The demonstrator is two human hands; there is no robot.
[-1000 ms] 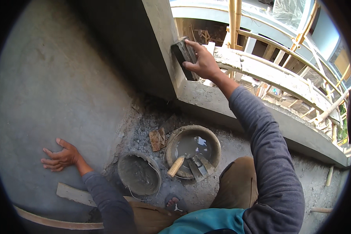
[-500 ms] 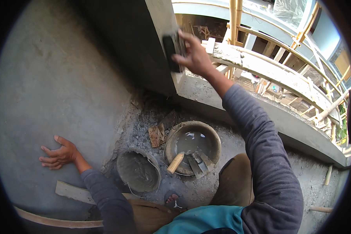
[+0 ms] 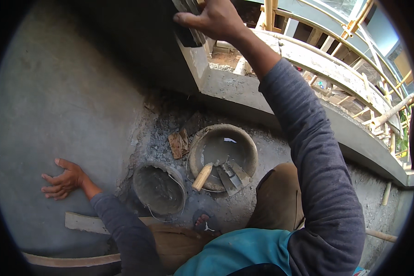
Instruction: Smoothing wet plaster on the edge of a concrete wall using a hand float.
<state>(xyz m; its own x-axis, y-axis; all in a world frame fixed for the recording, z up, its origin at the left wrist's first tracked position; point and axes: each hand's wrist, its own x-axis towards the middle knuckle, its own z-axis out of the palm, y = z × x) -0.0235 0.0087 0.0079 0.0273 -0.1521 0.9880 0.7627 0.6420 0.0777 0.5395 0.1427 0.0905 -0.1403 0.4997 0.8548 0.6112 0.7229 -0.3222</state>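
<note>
Far left there's a big smooth grey wall [image 3: 55, 106], with the left hand [image 3: 63, 179] on it. That grip is spread wide, fingers fanned out, holding nothing. Just near of it a pale board [image 3: 85, 223] pokes out from behind the forearm.

Going right, there's a bucket [image 3: 137, 184] with a thin wire handle and a crusty rim, with wet grey mortar [image 3: 158, 195] inside; can't tell how deep. Just past its far right side is a broken brown scrap [image 3: 177, 144] on the gritty floor [image 3: 276, 149].

Up at the far end is the float [image 3: 188, 37], a dark block at the narrow edge of the pillar [image 3: 196, 66], partly out of frame.

Nearer, a dark sandal [image 3: 214, 224] has a small white mark, too tiny to make out. Beyond it sits a round basin [image 3: 251, 149], rim caked in mortar, with murky grey water [image 3: 211, 149] in it. A trowel [image 3: 232, 178] lies across the near rim, wooden handle to the left.

The right hand [image 3: 221, 20] has its grip closed around the float, thumb on the near side, other fingers mostly cut off. Bamboo poles [image 3: 382, 117] fill the far right.
</note>
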